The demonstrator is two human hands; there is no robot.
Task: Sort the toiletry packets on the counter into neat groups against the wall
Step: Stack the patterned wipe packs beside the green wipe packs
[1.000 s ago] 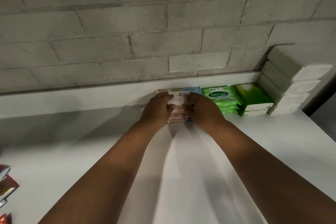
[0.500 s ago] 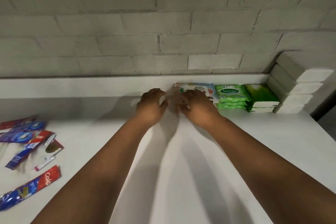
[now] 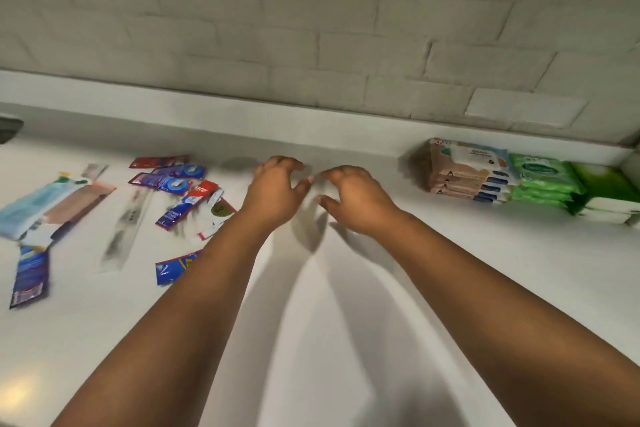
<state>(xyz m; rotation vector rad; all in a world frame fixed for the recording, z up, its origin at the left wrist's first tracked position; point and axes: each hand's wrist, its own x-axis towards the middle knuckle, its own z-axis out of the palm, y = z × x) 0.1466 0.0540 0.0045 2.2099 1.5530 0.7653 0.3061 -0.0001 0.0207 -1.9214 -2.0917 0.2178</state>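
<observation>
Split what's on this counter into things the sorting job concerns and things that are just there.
Job:
- stacked wipe packs, already against the wall
- green wipe packs, beside them
- loose sachets, still scattered
- left hand and right hand, both empty

Just there:
- dark object at the far left edge, unclear

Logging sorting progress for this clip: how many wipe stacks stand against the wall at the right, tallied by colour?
Beige-and-blue stack: 1
Light green stack: 1
Dark green-and-white stack: 1
Total: 3 stacks
The loose sachets on the left are unsorted and too blurred to count.
</observation>
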